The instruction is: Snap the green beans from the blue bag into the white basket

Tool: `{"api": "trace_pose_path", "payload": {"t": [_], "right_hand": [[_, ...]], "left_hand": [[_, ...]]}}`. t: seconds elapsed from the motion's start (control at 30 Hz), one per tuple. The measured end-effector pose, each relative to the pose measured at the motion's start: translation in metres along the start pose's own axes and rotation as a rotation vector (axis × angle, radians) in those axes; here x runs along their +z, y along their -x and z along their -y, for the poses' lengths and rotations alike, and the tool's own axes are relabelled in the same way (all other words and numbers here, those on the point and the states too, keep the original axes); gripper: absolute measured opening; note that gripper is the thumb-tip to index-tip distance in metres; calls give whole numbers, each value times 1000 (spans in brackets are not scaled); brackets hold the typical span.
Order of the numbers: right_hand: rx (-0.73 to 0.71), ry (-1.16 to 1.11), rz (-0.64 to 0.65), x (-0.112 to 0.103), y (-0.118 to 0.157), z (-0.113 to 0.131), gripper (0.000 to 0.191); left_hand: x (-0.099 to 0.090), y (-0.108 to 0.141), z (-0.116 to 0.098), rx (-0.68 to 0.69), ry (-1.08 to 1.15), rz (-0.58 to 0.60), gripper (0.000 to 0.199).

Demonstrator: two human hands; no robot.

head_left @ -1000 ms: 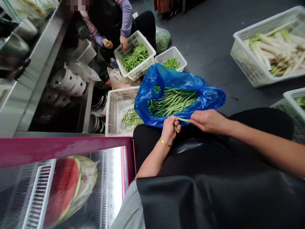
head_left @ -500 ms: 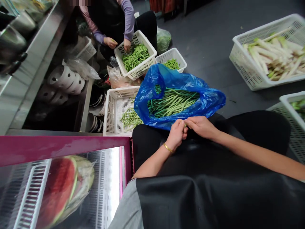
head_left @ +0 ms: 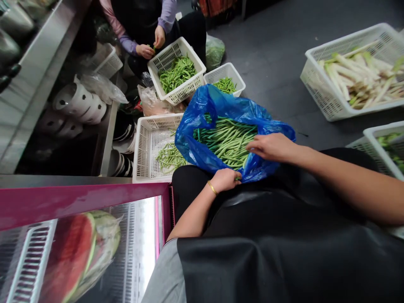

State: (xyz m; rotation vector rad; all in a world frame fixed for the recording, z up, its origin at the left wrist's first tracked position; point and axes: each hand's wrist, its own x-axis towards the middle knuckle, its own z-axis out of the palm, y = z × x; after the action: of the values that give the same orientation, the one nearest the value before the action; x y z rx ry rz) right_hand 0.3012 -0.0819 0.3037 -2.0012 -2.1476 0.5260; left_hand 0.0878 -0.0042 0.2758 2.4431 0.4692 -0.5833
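Observation:
A blue plastic bag (head_left: pixel 195 147) full of long green beans (head_left: pixel 232 136) lies open in front of my lap. My left hand (head_left: pixel 225 180), with a gold bracelet at the wrist, is closed at the bag's near edge, and short green bean pieces (head_left: pixel 237 178) poke out of its fingers. Over the right side of the bag's opening is my right hand (head_left: pixel 273 146). Its fingers are bent together at the beans; what they pinch, if anything, is hidden. To the left of the bag, a white basket (head_left: pixel 143 147) holds broken bean pieces (head_left: pixel 170 156).
Across from me a person's hands (head_left: pixel 151 47) hold a green pod above a basket (head_left: pixel 189 90) of green pods. A smaller basket (head_left: pixel 241 84) stands beside it. A basket of white-stemmed vegetables (head_left: pixel 318 94) is at right. A pink-framed glass cabinet (head_left: pixel 126 193) borders my left side.
My hands, earlier together in front of the bag, have parted. The right moved up over the beans; the left went slightly down and left. The bag's near side now sits lower, showing more beans.

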Motion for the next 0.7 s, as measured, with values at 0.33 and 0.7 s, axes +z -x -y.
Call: {"api": "trace_pose_path", "payload": {"t": [0.33,0.7], "right_hand": [[-13,-110,-373,3,-29,15,25],[116,-372,-339,37,48,58,36]], "left_hand": [[-26,24,-16,-25,1187,-246,40],[-23,-14,-48,0,1880,-514,32]]}}
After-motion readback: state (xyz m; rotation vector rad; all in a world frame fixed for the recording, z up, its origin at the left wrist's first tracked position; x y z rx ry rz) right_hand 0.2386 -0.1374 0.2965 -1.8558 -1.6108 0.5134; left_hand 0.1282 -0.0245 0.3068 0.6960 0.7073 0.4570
